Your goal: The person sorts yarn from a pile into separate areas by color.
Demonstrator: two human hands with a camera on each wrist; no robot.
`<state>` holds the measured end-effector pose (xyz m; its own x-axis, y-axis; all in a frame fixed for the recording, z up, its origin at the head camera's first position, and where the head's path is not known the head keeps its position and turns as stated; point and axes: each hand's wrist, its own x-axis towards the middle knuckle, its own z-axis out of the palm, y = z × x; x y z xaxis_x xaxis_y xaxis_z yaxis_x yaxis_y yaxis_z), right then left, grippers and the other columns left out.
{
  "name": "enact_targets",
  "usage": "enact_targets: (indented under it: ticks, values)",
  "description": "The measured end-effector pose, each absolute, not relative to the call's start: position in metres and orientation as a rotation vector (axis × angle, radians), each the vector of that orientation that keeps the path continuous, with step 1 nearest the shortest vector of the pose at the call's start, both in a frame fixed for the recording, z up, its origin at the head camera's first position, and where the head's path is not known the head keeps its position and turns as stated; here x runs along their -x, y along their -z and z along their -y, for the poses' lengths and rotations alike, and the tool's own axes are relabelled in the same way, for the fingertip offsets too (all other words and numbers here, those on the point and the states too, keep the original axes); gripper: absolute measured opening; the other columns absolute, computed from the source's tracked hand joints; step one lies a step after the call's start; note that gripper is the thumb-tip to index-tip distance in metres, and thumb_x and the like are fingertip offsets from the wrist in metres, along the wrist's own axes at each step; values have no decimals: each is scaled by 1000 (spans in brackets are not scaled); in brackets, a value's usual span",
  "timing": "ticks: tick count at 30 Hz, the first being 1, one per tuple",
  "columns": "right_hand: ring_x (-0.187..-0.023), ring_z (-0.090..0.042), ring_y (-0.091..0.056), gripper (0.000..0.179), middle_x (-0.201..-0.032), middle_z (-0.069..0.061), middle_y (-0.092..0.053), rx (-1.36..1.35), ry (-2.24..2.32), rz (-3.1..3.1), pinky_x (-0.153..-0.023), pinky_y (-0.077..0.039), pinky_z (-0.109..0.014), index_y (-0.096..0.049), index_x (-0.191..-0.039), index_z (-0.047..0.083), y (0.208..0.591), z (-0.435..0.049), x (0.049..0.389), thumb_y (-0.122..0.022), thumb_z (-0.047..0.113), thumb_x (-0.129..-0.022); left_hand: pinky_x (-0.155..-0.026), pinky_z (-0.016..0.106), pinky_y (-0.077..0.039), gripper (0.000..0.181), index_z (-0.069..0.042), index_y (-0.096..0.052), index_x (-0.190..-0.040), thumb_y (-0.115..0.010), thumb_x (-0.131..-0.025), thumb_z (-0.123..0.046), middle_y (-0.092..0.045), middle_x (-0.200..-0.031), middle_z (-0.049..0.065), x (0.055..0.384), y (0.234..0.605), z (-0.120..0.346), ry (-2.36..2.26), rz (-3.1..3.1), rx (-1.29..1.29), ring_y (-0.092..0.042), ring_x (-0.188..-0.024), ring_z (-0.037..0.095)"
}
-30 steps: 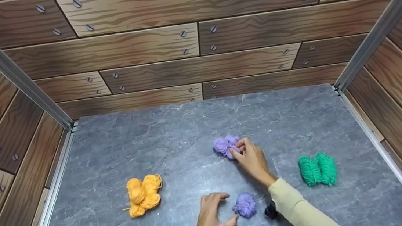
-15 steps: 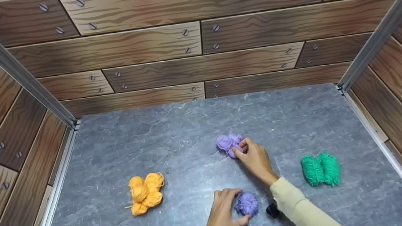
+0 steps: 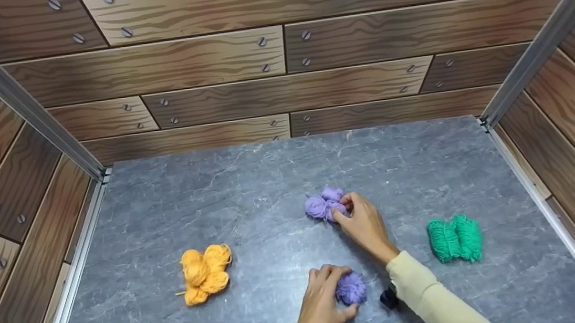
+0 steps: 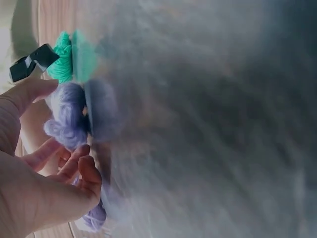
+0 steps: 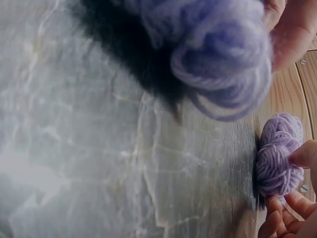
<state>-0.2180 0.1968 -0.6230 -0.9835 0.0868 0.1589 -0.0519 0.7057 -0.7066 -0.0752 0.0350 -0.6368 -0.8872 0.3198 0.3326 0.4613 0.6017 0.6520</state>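
Note:
Near the front of the table, my left hand (image 3: 319, 303) has its thumb and fingers curled around a single purple yarn ball (image 3: 351, 288). The left wrist view shows this yarn ball (image 4: 69, 114) between thumb and fingertips. Farther back, my right hand (image 3: 364, 222) pinches the right side of a cluster of lighter purple yarn balls (image 3: 316, 207) lying on the table. In the right wrist view, thumb and fingers sit at the cluster (image 5: 280, 158), while the left hand's yarn ball (image 5: 223, 64) looms close by. Part of the cluster is hidden by the right hand's fingers.
An orange yarn cluster (image 3: 206, 275) lies to the left on the grey marbled table (image 3: 206, 190). Two joined green yarn skeins (image 3: 455, 239) lie to the right. A black wrist device (image 3: 389, 298) hangs under the right sleeve. Wood-patterned walls (image 3: 214, 63) and metal rails enclose the table.
My left hand has moved right and closed in around the single purple yarn ball, from a spread pose beside it. The right hand stays at the purple cluster.

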Motion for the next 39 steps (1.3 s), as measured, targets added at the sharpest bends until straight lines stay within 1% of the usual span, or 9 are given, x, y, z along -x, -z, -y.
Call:
enact_targets:
  ticks: [3,7,12,17,23,27,32,36,39]
  values:
    - [-82,-19,-59,29,-95,-2,-67,17,-1144,2743,-76,-49,-39,-66,-105,14,624,-196,218,-77,35,-88,-81,26,-48,61,-21,-67,-118,-91,-62,-18,-63,-107,-6,74,637,-35,1148,2662,611,-48,-94,12]
    - [-82,-20,-59,30,-95,-3,-66,8,-1156,2741,-77,-49,-40,-65,-106,13,625,-198,214,-78,34,-88,-78,26,-49,54,-20,-67,-110,-90,-61,-16,-64,-102,-7,72,638,-36,1132,2666,583,-49,-91,12]
    - [-83,-19,-56,34,-96,-3,-64,-19,-1170,2740,-77,-48,-38,-63,-108,13,627,-203,209,-80,34,-87,-73,23,-47,46,-19,-66,-99,-89,-59,-13,-64,-94,-7,73,639,-34,1121,2649,531,-48,-85,10]
    - [-86,-19,-57,37,-100,-4,-64,-52,-1179,2716,-80,-48,-38,-63,-111,11,628,-206,204,-81,32,-86,-72,25,-47,41,-19,-65,-94,-85,-59,-9,-64,-89,-9,76,638,-29,1146,2632,447,-50,-82,8]
    - [-86,-20,-58,38,-104,-6,-63,-40,-1196,2709,-79,-47,-37,-64,-115,11,625,-210,197,-81,31,-87,-67,25,-45,31,-19,-66,-86,-81,-61,-10,-58,-75,-10,80,637,-21,1120,2624,362,-49,-74,6]
    - [-86,-21,-57,41,-105,-8,-63,-74,-1202,2705,-77,-46,-36,-65,-117,11,623,-212,191,-81,35,-87,-64,24,-43,28,-20,-65,-83,-81,-62,-11,-55,-71,-11,84,636,-16,1145,2647,322,-47,-71,4]
    - [-88,-21,-58,43,-109,-7,-64,-61,-1214,2716,-79,-47,-36,-64,-118,13,620,-216,182,-79,39,-88,-64,23,-42,26,-20,-63,-79,-83,-65,-13,-56,-69,-11,88,635,-8,1242,2650,297,-45,-68,2]
    - [-88,-19,-58,41,-112,-7,-66,-45,-1212,2697,-78,-47,-37,-65,-117,14,617,-219,173,-80,39,-88,-65,24,-44,26,-19,-63,-81,-82,-66,-11,-60,-71,-9,95,632,1,1327,2608,281,-50,-69,4]
    - [-86,-19,-59,38,-110,-7,-67,-89,-1218,2656,-77,-47,-36,-67,-115,14,615,-221,165,-81,36,-88,-67,25,-47,27,-17,-64,-86,-79,-66,-7,-63,-76,-7,102,629,7,1380,2580,239,-54,-72,7]
